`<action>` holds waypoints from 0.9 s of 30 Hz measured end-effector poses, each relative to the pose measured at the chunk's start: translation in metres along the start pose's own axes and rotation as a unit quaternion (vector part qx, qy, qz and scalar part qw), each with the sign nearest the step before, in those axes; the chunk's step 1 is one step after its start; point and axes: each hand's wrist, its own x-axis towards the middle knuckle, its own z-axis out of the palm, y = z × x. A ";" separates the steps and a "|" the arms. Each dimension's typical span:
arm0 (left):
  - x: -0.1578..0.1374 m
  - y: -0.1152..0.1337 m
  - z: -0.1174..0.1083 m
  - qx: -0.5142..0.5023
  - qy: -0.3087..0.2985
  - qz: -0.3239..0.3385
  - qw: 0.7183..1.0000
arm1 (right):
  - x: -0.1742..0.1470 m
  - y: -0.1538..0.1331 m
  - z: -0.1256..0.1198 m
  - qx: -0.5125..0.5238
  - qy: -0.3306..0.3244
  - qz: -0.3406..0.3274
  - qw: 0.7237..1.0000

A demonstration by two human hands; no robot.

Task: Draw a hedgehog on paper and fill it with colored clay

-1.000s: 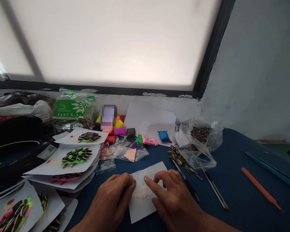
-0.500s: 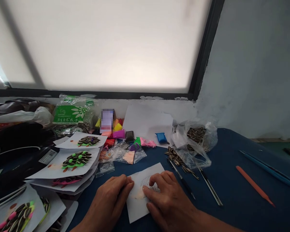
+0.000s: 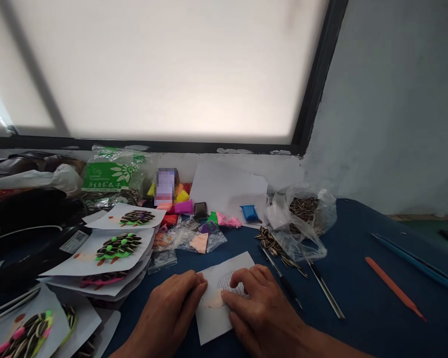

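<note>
Left hand (image 3: 171, 303) curled at the paper's (image 3: 211, 325) edge, grip unclear, right hand (image 3: 267, 303) arched, unclenched, index fingertip at peach clay (image 3: 212, 300)

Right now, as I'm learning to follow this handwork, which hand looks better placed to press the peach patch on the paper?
Probably the right hand: its index fingertip is at the edge of the peach patch. The left hand is by the left edge of the white paper, fingers drawn together.

The left hand (image 3: 175, 304) curls at the left edge of the paper (image 3: 211, 326); the right hand (image 3: 263, 307) arches over its right side, index finger bent.
</note>
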 end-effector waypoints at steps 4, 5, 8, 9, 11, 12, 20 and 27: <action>0.001 0.002 -0.001 -0.003 0.004 0.004 1.000 | 0.000 0.001 -0.001 0.005 0.008 -0.003 1.000; 0.001 0.003 -0.001 -0.002 0.008 0.004 1.000 | -0.001 0.001 -0.001 0.010 0.013 -0.002 1.000; 0.003 0.005 -0.001 0.000 0.016 0.008 1.000 | -0.001 0.001 -0.004 0.019 0.029 0.002 0.999; 0.003 0.005 -0.001 0.001 0.016 0.009 1.000 | -0.001 0.000 -0.005 0.019 0.032 0.001 0.999; 0.002 0.005 -0.001 0.002 0.016 0.008 1.000 | 0.000 0.000 -0.004 0.019 0.031 -0.004 0.999; 0.002 0.005 -0.001 0.003 0.015 0.007 1.000 | 0.000 0.000 -0.004 0.018 0.028 -0.005 0.999; 0.000 0.002 0.000 0.000 0.012 0.015 1.000 | 0.000 0.001 0.001 0.012 0.038 -0.013 0.999; 0.002 0.001 0.002 0.004 0.022 0.028 0.999 | 0.000 -0.002 -0.003 0.006 0.039 -0.012 0.999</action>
